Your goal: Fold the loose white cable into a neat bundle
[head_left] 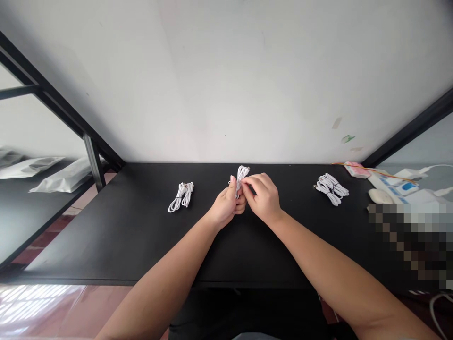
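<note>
A coiled white cable (242, 173) stands upright in my left hand (225, 204), whose thumb and fingers are wrapped around its lower part. My right hand (264, 194) meets it from the right, thumb and fingertips pinched against the middle of the coil. Whether a tie sits under those fingertips is hidden. To the left on the black table (141, 236) lie two white cable bundles (181, 198) side by side. More bundled white cable (332, 188) with dark ties rests on the right.
At the right end are a white power strip (392, 186) with plugs, a white computer mouse (380, 196), a pink-and-white block (356, 170) and a blurred-out area. Black frame posts (94, 160) stand left. Clear plastic bags (67, 174) lie on the neighbouring surface.
</note>
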Action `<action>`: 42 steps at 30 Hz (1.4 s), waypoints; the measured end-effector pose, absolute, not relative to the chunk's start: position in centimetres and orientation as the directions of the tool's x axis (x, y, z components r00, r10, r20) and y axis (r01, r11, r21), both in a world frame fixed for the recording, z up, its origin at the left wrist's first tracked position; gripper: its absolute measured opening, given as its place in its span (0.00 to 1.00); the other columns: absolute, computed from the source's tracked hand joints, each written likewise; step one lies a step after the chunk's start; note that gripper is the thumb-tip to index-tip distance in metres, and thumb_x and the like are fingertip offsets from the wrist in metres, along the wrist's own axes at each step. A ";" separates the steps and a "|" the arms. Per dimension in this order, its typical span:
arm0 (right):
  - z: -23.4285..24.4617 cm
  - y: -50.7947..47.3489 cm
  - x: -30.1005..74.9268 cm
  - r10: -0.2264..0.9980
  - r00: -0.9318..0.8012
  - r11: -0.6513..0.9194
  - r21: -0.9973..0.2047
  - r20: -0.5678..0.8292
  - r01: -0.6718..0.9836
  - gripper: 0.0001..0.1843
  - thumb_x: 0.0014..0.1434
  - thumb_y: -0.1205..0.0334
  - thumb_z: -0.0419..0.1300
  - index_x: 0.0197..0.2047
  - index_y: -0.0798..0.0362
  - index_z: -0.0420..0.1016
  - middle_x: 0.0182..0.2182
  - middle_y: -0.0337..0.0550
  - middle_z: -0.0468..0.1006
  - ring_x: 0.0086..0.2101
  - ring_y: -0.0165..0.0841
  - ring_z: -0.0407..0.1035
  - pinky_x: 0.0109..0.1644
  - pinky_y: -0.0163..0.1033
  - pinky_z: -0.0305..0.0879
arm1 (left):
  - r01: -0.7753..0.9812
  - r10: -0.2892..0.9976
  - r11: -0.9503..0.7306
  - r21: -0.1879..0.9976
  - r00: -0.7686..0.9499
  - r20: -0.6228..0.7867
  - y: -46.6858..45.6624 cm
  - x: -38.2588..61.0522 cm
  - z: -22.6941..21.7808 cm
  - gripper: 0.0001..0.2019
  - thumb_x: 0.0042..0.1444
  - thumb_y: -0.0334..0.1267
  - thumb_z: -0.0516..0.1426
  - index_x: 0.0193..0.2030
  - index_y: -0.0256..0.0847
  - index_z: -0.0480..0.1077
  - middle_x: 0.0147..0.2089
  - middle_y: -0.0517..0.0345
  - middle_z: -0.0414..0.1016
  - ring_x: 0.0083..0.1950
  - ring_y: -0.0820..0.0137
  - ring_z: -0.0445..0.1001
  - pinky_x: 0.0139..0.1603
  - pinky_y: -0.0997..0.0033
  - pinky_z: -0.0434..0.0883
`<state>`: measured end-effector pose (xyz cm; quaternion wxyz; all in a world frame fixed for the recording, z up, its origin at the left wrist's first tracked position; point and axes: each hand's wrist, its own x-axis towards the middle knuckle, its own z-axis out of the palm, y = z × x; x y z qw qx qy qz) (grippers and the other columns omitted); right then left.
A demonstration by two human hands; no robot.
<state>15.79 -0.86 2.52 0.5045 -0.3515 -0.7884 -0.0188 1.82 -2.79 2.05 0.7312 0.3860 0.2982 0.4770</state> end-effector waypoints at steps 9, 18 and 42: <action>2.6 -0.9 15.7 0.551 -0.278 0.751 -0.322 0.787 0.576 0.06 0.68 0.66 0.55 0.41 0.49 0.73 0.36 0.46 0.78 0.37 0.38 0.70 0.44 0.44 0.69 | -0.498 0.951 0.169 0.851 0.310 -0.008 -2.6 1.2 2.5 0.28 0.63 0.66 0.47 0.28 0.42 0.54 0.19 0.70 0.46 0.18 0.80 0.42 0.18 0.78 0.44; 2.5 -1.0 15.5 0.688 -0.280 0.714 -0.557 0.669 0.424 0.05 0.68 0.64 0.55 0.39 0.49 0.71 0.34 0.43 0.75 0.34 0.34 0.70 0.38 0.40 0.70 | -0.480 0.973 0.153 0.864 0.224 -0.048 -2.2 1.0 2.1 0.30 0.63 0.65 0.51 0.23 0.41 0.52 0.17 0.70 0.44 0.17 0.81 0.43 0.18 0.77 0.44; 2.1 0.0 16.2 0.848 -0.369 0.377 -0.922 0.380 -0.082 0.15 0.61 0.49 0.65 0.32 0.50 0.73 0.35 0.43 0.81 0.38 0.37 0.76 0.45 0.45 0.75 | -0.417 0.862 0.309 0.855 0.502 -0.066 -2.2 -0.1 2.0 0.29 0.65 0.61 0.50 0.22 0.42 0.51 0.17 0.70 0.43 0.17 0.80 0.44 0.17 0.78 0.46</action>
